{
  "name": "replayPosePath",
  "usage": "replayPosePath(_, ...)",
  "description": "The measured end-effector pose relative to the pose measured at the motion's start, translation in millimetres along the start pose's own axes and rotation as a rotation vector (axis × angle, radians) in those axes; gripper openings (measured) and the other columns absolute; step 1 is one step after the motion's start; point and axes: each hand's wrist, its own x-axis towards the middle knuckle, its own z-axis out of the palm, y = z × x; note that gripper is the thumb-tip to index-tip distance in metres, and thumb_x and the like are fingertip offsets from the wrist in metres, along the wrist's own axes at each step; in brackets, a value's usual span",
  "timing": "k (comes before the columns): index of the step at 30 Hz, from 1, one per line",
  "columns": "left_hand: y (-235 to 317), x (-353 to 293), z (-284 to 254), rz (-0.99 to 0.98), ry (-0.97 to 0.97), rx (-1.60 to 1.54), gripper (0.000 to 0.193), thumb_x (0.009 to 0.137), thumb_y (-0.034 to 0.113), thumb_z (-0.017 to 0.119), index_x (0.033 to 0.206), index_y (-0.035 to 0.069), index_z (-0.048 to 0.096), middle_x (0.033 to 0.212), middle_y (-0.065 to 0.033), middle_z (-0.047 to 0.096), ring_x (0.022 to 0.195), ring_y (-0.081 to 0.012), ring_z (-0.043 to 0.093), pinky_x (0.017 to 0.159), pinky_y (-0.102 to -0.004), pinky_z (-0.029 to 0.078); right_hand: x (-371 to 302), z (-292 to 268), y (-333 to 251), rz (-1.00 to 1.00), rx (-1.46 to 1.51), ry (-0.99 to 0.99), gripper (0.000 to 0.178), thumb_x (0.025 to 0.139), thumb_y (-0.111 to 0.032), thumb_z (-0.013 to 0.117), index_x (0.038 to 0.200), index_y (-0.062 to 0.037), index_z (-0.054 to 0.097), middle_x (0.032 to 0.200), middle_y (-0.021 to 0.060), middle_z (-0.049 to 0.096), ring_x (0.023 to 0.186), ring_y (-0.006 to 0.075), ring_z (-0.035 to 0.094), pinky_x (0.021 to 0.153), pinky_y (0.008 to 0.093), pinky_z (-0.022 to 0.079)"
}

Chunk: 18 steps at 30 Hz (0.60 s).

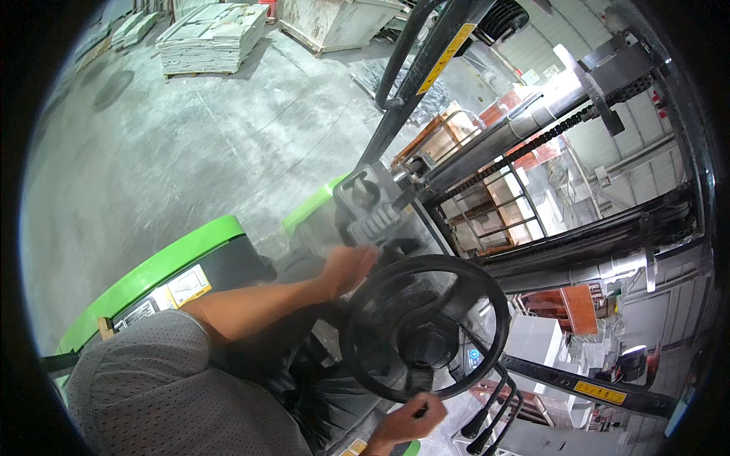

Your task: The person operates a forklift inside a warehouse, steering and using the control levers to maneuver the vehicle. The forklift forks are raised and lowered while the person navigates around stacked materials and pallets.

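The black steering wheel (500,304) of a forklift stands in front of me, its hub (428,342) at the centre. My left hand (348,271) is just outside the upper left of the rim, with the arm reaching across from the left. Its fingers are blurred, and I cannot tell whether they hold anything. At the wheel's lower edge is my right hand (414,420), fingers curled closed near the rim. A dark spot shows inside that curl; what it is I cannot make out. Several black control levers (477,422) rise to the right of this hand.
Black mast rails (578,243) and a chain (532,148) cross the right side. A green body panel (167,262) curves along the left. Beyond it, a stack of pale slabs (209,42) and a large whitish bin (334,23) stand on the grey concrete floor (205,144).
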Motion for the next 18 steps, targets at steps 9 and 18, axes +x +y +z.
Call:
replayPosePath(9, 7.3, -11.7, -12.5, 0.098, 0.064, -0.084, 0.032, 0.100, 0.023, 0.049, 0.081, -0.002, 0.057, 0.067, -0.0216, 0.054, 0.059, -0.0405, 0.056, 0.056, -0.0433, 0.044, -13.7, 28.2, -82.5, -0.399, 0.240, -0.421, 0.010, 0.080, -0.004, 0.071, 0.087, -0.0053, 0.064, 0.086, 0.0101, 0.063, 0.081, 0.0282, 0.059, 0.075, 0.0409, 0.046)
replayPosePath(18, -13.5, -31.8, -31.9, 0.126, 0.038, -0.042, 0.017, 0.094, 0.019, 0.053, 0.087, 0.005, 0.058, 0.074, -0.0197, 0.061, 0.070, -0.0427, 0.061, 0.059, -0.0484, 0.047, 72.1, 102.2, -150.8, -0.634, 0.272, -0.321, 0.007, 0.081, -0.004, 0.068, 0.087, -0.0066, 0.064, 0.083, 0.0087, 0.063, 0.079, 0.0309, 0.060, 0.075, 0.0418, 0.046)
